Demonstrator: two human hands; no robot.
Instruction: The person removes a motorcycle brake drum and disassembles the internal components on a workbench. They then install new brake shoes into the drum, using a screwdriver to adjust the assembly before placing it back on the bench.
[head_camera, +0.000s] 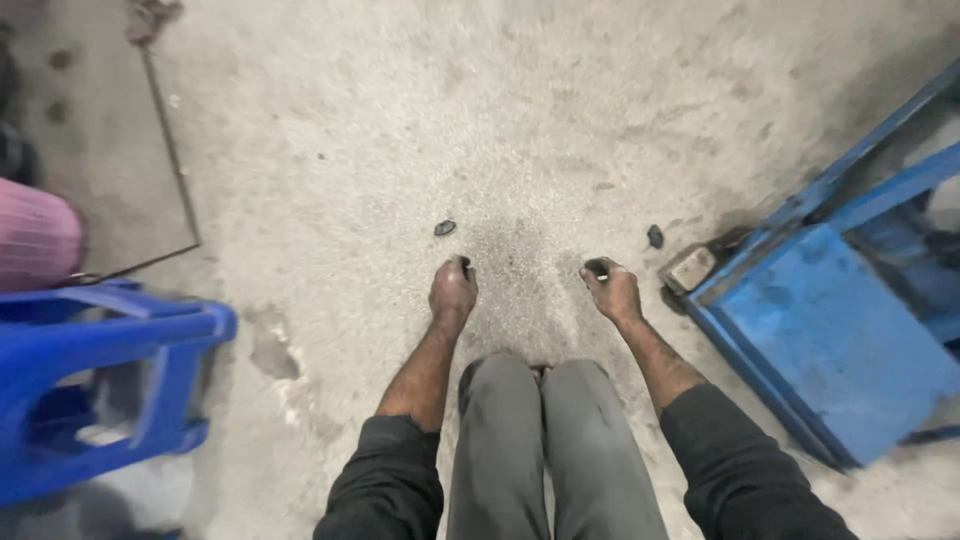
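Observation:
My left hand (452, 293) reaches down toward the concrete floor (480, 120), fingers curled around a small dark piece at its tip. My right hand (612, 290) is held the same way to the right, fingers closed on a small dark piece with a pale spot. Both forearms stretch out over my grey-trousered knees (545, 440). A small dark piece (445, 227) lies on the floor just beyond the left hand. Another small dark piece (655, 236) lies beyond the right hand.
A blue metal frame (830, 320) stands at the right with a small grey block (692, 268) at its foot. A blue plastic stool (90, 380) lies at the left, a pink ribbed object (35, 235) behind it. A thin bent rod (170, 150) lies on the floor.

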